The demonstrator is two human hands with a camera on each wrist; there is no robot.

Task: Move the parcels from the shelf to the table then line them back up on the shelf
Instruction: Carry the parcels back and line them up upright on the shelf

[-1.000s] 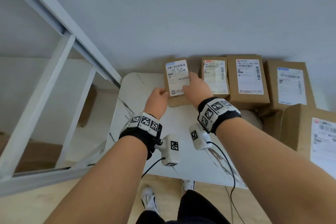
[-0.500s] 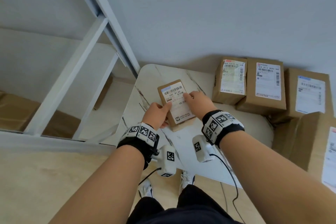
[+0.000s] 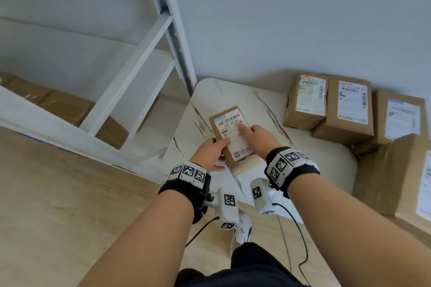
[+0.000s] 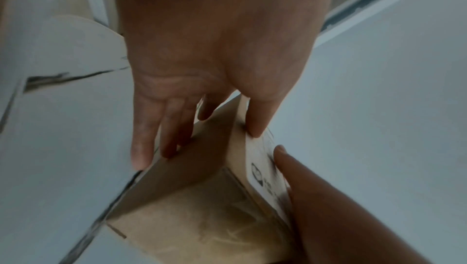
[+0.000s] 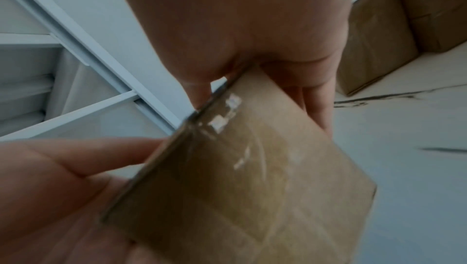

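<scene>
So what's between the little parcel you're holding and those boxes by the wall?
Head view: only bare marble-patterned table lies between the held parcel and the nearest box by the wall.

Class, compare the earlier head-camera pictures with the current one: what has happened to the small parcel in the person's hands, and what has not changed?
The small parcel, gripped by the left hand and right hand, has left the row of boxes by the wall and come toward the person, over the table, nearer the shelf. Both hands kept their hold. The other parcels stayed in place.
</scene>
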